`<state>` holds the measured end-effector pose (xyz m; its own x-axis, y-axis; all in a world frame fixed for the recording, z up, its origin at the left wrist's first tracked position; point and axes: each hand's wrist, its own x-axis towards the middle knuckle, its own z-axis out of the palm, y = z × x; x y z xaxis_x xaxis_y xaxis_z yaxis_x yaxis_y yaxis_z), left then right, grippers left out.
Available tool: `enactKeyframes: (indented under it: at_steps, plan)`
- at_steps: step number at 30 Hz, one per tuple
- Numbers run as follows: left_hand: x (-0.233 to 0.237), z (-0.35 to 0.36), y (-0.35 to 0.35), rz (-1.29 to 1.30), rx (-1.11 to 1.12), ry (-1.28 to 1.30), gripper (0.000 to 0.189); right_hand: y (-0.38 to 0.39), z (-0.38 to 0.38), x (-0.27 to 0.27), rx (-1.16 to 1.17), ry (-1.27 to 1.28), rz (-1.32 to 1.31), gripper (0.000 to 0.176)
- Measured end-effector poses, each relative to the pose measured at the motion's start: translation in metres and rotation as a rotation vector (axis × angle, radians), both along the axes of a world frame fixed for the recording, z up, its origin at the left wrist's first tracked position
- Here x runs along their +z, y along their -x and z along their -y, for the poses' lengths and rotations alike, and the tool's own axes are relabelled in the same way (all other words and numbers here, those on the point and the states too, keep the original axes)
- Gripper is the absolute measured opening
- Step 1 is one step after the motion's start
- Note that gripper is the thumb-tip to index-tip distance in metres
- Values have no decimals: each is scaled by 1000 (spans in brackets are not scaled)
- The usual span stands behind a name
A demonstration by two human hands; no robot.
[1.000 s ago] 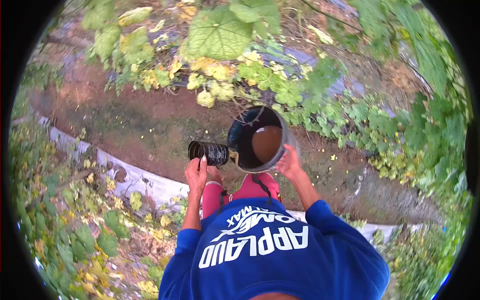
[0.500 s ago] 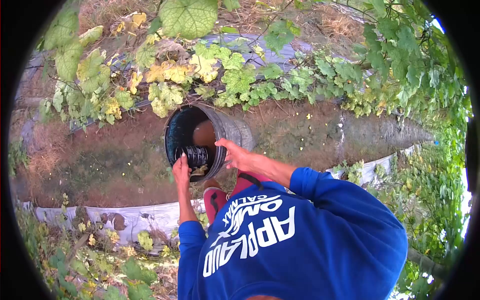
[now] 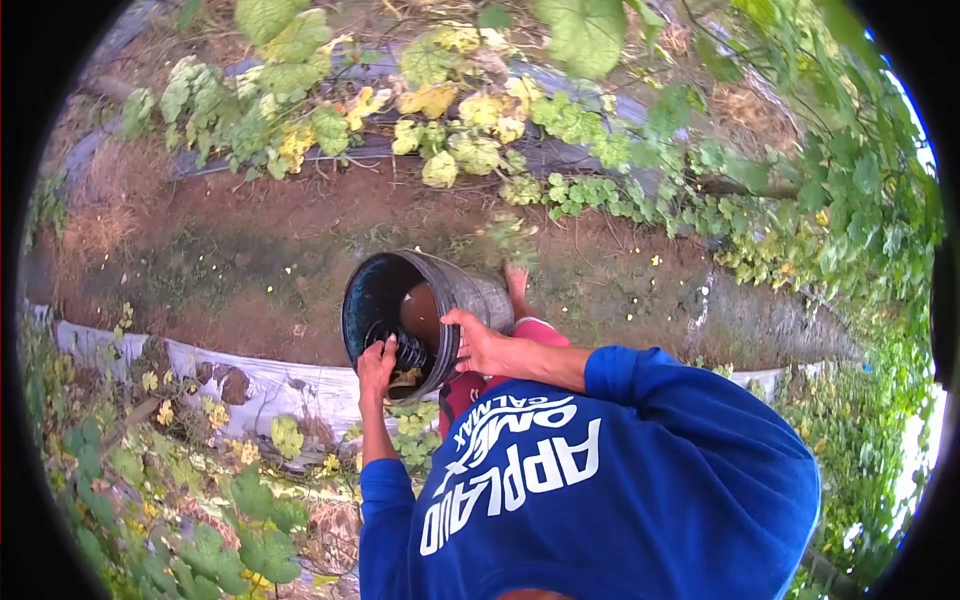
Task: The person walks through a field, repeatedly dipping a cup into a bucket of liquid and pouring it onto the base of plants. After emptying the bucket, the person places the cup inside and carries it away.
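A dark bucket (image 3: pixel 478 290) is tilted in front of my body, its mouth facing left. Brown liquid (image 3: pixel 424 308) shows inside, along with a black ridged object (image 3: pixel 412 350) whose kind I cannot make out. My left hand (image 3: pixel 374 372) is closed at the near left part of the rim, its fingertips over the edge beside the ridged object. On the opposite side, my right hand (image 3: pixel 480 345) grips the rim, fingers partly hidden. Something pale brown lies low inside the mouth.
A muddy path (image 3: pixel 230 270) runs across the view. Leafy vines (image 3: pixel 470 110) border its far side. White plastic sheeting (image 3: pixel 270 390) edges the near side. My bare foot (image 3: pixel 516 280) stands beyond the bucket.
The bucket and both hands have come nearer my body and slightly right. The ridged object sits farther from the left side of the rim. My foot has come into view.
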<state>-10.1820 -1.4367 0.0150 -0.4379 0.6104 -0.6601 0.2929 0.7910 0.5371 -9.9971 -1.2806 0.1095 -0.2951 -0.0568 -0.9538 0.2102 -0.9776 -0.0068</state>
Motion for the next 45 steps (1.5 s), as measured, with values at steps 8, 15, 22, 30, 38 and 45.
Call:
enactKeyframes:
  at_steps: [8,15,22,30,38,45]
  plan:
    - [-39,76,0,558,731,-75,44,80,23,34,599,-114,-174,38]
    - [-157,96,-11,1020,1228,-278,50,155,32,93,935,-353,-300,45]
    - [-144,63,35,963,1362,-379,38,213,25,113,1184,-375,-422,47]
    - [-121,48,73,890,1422,-486,38,265,13,123,1318,-382,-486,49]
    - [-144,16,91,835,1633,-293,58,335,-20,102,1464,-197,-452,52]
    - [-124,-27,135,629,1504,-387,56,392,-56,110,1567,-189,-427,51]
